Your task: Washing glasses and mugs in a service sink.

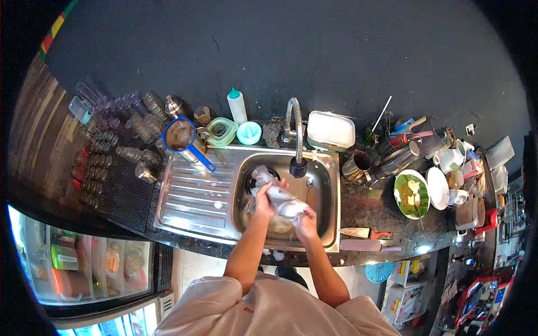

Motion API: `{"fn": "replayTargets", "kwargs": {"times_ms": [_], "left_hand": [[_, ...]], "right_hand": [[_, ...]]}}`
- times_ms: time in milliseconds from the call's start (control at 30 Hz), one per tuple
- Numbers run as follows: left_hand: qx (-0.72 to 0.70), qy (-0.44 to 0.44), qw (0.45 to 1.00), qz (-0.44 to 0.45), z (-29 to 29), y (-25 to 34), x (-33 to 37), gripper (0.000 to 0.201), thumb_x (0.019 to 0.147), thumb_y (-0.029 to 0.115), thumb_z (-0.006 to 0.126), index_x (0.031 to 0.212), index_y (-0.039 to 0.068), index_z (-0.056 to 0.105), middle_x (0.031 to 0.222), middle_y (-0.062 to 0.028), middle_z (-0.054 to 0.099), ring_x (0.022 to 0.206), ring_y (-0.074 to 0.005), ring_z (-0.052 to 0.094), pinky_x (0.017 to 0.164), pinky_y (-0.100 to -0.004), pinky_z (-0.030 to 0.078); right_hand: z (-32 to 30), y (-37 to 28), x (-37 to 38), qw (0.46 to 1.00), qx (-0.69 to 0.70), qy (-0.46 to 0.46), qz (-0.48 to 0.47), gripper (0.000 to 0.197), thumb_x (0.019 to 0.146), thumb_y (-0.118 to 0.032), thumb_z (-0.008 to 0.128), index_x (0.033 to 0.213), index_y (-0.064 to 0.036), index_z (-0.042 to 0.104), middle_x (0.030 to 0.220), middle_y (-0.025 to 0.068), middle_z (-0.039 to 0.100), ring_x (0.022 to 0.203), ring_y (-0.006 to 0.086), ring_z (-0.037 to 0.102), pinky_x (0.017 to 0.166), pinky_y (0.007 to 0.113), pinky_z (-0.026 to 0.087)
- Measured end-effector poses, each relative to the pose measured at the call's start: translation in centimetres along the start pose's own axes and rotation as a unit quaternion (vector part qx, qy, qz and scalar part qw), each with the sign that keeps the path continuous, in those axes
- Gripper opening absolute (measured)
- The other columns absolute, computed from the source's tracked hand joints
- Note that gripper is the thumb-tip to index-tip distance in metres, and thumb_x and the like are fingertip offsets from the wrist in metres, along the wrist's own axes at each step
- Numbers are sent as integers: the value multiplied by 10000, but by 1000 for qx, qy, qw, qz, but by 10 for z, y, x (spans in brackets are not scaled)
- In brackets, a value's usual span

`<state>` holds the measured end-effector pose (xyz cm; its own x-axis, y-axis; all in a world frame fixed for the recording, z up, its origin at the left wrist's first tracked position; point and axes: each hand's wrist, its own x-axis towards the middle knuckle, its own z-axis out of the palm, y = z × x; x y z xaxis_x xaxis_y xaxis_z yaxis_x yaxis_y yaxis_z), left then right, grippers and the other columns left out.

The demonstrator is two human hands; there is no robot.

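Over the steel sink (334, 224) I hold a limp, whitish, shiny thing (284, 203) that looks like a wet cloth or plastic bag; its exact kind does not show. My left hand (264, 200) is under and around its left part, with some fingers spread. Its right end is gripped by my right hand (305, 224), whose fingers are closed. Beneath them, a dark round vessel (273, 171) is partly hidden in the basin. A spoon (309, 185) leans near the basin's right side, below the black tap head (298, 167).
A ribbed drainboard (193, 196) lies left, with a blue-rimmed strainer (180, 134) at its back. Glasses (140, 129) crowd the far left. Behind the sink stand a squeeze bottle (237, 107) and a white tub (330, 130). A knife (358, 232) and a leaf-lined plate (412, 193) are right.
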<state>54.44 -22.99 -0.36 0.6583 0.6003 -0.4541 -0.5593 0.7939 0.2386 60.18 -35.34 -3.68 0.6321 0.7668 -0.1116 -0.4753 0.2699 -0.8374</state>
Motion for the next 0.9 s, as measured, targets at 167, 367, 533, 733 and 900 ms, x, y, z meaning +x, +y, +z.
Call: {"fn": "replayTargets", "kwargs": {"times_ms": [167, 367, 533, 733, 900], "left_hand": [[83, 13, 996, -15, -30, 6, 8, 292, 734, 218, 560, 970, 51, 519, 945, -83, 586, 844, -234, 552, 780, -385, 452], [74, -12, 997, 17, -7, 20, -5, 303, 759, 260, 528, 953, 27, 504, 925, -111, 578, 834, -234, 550, 765, -383, 448], [38, -11, 999, -4, 21, 25, -19, 279, 766, 311, 567, 873, 55, 539, 844, -99, 588, 806, -227, 569, 779, -366, 463], [249, 117, 960, -49, -30, 31, 12, 276, 702, 159, 563, 943, 32, 520, 1044, -126, 560, 1097, -294, 474, 909, -483, 374], [103, -55, 989, -88, -3, 50, -25, 265, 700, 187, 625, 913, 52, 547, 862, -105, 601, 804, -229, 594, 761, -358, 490]], "right_hand": [[42, -21, -9, 924, -357, -70, -119, 305, 671, 95, 422, 895, -3, 603, 868, 45, 616, 790, 140, 567, 730, 274, 448], [21, 1, -1, 977, -191, -69, -59, 360, 704, 92, 391, 1003, -20, 555, 913, 44, 591, 851, 135, 545, 754, 267, 423], [29, 9, 3, 992, -98, -81, -7, 325, 736, 74, 392, 1002, -19, 555, 946, 54, 584, 897, 140, 543, 768, 277, 422], [47, 14, 0, 875, -445, -111, -156, 310, 743, 51, 398, 997, -14, 564, 905, 30, 596, 884, 129, 547, 743, 281, 447], [69, 7, -9, 981, 168, -43, 81, 365, 778, -33, 446, 1140, -46, 483, 1127, 73, 520, 1027, 149, 501, 872, 274, 391]]}}
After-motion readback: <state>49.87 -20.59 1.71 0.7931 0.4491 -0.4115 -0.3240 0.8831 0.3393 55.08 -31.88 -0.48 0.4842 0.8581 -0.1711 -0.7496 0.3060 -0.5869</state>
